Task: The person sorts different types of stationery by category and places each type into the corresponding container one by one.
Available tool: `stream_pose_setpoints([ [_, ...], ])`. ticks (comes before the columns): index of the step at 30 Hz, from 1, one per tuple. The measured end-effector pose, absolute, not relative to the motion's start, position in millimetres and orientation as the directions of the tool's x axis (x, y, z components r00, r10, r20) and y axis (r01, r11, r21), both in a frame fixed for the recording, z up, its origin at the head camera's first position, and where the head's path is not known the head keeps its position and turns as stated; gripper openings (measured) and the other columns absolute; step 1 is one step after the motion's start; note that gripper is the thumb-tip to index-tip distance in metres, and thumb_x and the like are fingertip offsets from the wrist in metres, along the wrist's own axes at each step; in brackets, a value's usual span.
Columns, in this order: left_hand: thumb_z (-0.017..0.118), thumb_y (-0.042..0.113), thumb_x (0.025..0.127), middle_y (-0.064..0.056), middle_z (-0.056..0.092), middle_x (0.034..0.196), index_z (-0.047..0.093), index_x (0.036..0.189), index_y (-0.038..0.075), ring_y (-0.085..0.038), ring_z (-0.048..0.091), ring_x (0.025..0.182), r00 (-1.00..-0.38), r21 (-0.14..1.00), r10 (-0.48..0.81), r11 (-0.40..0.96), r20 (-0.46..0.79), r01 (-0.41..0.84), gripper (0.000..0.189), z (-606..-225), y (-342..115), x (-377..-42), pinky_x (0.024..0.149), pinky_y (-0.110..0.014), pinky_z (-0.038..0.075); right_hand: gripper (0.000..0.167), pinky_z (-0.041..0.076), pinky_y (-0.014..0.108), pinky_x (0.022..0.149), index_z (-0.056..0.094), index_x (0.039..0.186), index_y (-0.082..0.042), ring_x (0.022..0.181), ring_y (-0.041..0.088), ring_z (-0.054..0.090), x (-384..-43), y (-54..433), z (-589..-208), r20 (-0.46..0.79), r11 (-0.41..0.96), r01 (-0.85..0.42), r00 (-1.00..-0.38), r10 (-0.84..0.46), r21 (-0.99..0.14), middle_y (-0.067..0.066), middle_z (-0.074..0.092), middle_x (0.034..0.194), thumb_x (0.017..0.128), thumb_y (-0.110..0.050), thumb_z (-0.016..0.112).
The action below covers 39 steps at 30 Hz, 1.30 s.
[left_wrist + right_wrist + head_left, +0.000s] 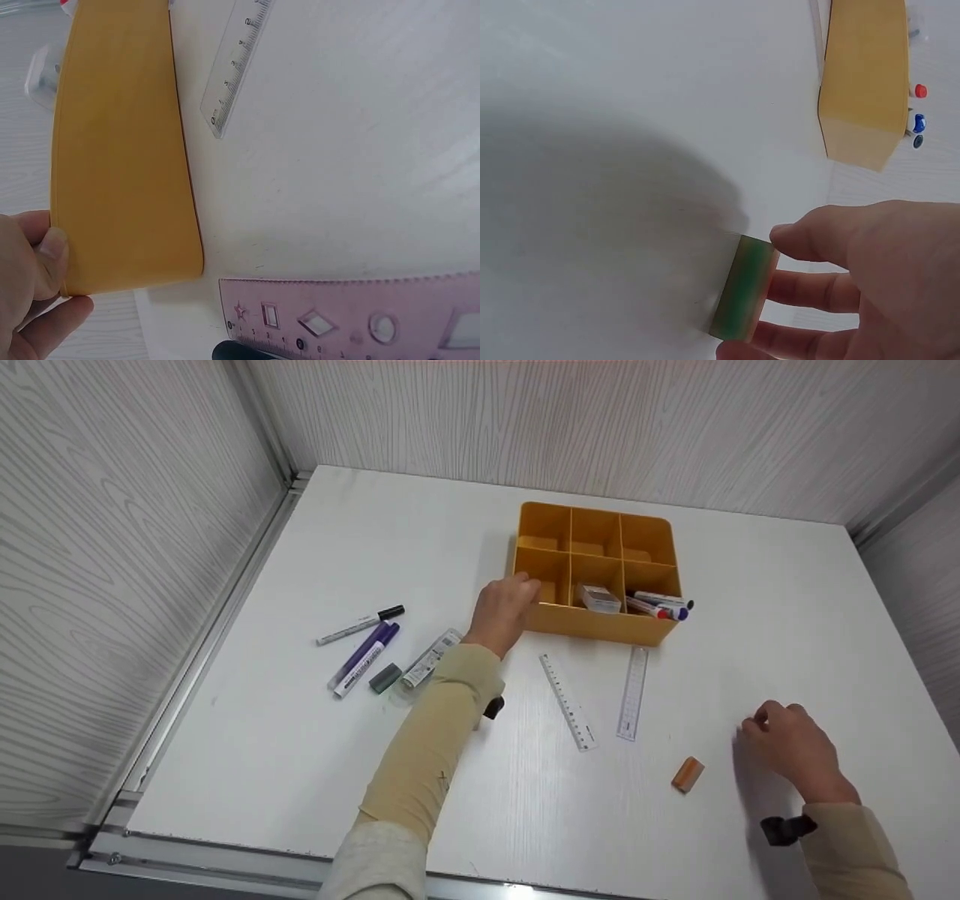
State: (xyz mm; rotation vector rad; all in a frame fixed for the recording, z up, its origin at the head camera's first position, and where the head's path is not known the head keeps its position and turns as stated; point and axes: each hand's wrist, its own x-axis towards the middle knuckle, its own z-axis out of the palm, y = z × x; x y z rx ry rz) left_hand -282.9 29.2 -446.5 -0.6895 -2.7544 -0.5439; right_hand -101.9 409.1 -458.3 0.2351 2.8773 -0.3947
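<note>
The left hand grips the front left corner of a yellow compartment organizer. In the left wrist view its thumb and fingers pinch that corner's rim. One front compartment of the organizer holds a clear plastic box, another several markers. Over the table's right side, the right hand pinches a small green block with orange edges, eraser-like, seen in the right wrist view; the head view mostly hides it. An orange block lies left of the right hand.
Two clear rulers lie before the organizer. Several markers, a dark green block and a clear labelled case lie left of the left arm. A pink stencil ruler shows in the left wrist view. Walls border the table.
</note>
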Motion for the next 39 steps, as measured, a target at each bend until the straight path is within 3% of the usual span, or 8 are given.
stream_pose_setpoints([
  [12,0.066,-0.001,0.091,-0.006,0.070,0.095,0.072,0.100,0.008,-0.020,0.069,0.086,-0.850,0.300,0.405,0.809,0.338,0.505,0.014,-449.0,28.2,-283.5,0.077,-0.026,0.056,0.029,0.041,0.033,0.061,0.057,0.099,0.008,0.079,0.032,0.051,-102.6,408.1,-458.7,-0.234,0.940,0.179,-0.966,0.111,-0.291,0.026,0.052,0.092,0.095,-0.020,0.050],
  [23,0.064,0.002,0.093,-0.007,0.070,0.097,0.072,0.109,0.007,-0.020,0.069,0.086,-0.853,0.285,0.407,0.818,0.326,0.499,0.018,-450.2,29.1,-284.2,0.078,-0.026,0.056,0.028,0.042,0.030,0.059,0.057,0.102,0.008,0.078,0.030,0.055,-108.3,403.0,-453.3,-0.187,0.932,0.142,-0.979,0.083,-0.333,0.026,0.060,0.091,0.093,-0.019,0.055],
  [39,0.060,0.004,0.096,-0.007,0.069,0.090,0.072,0.099,0.006,-0.021,0.068,0.077,-0.841,0.256,0.412,0.821,0.351,0.510,0.013,-450.3,29.1,-285.7,0.069,-0.029,0.056,0.021,0.044,0.036,0.066,0.061,0.104,0.005,0.087,0.035,0.056,-128.9,369.5,-424.2,0.075,0.932,0.003,-0.997,0.032,-0.363,0.024,0.061,0.096,0.093,-0.013,0.058],
])
